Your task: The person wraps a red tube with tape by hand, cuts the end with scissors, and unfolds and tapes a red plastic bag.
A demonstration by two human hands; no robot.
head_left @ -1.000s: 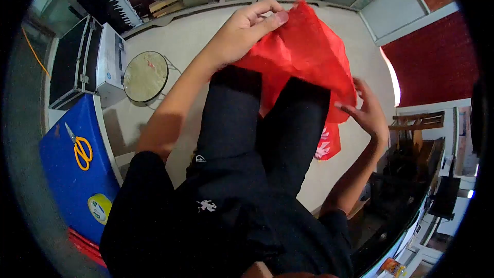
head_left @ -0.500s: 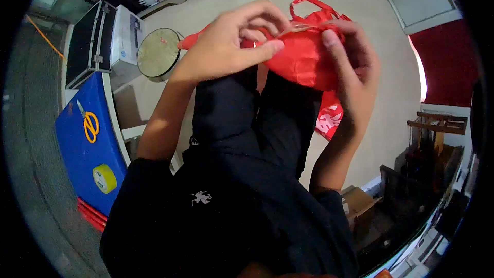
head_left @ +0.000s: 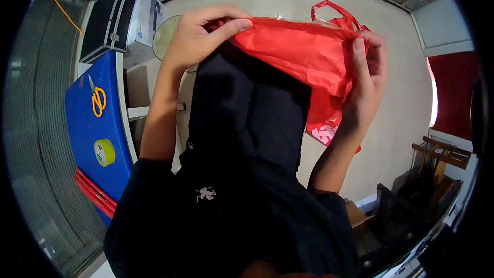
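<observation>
A red bag (head_left: 303,51) of thin, creased material is stretched by its edge between my two hands, above my knees. My left hand (head_left: 208,33) pinches the edge at the left end, thumb on top. At the right end my right hand (head_left: 369,67) grips the same edge with its thumb against the red material. Behind the edge a red loop handle (head_left: 337,10) sticks up. Below the right hand hangs a lower part with a white print, beside my right leg.
On the left, a blue surface (head_left: 92,118) bears orange-handled scissors (head_left: 98,98), a yellow tape roll (head_left: 104,152) and red rods (head_left: 95,193). Behind it are a black case (head_left: 105,23), a white box (head_left: 144,23) and a round stool (head_left: 164,38). A wooden frame (head_left: 440,154) stands at right.
My hands have moved apart, drawing the bag's edge out between them. Earlier, my right hand was open beside the bag; it has since taken hold of the edge. The view has shifted.
</observation>
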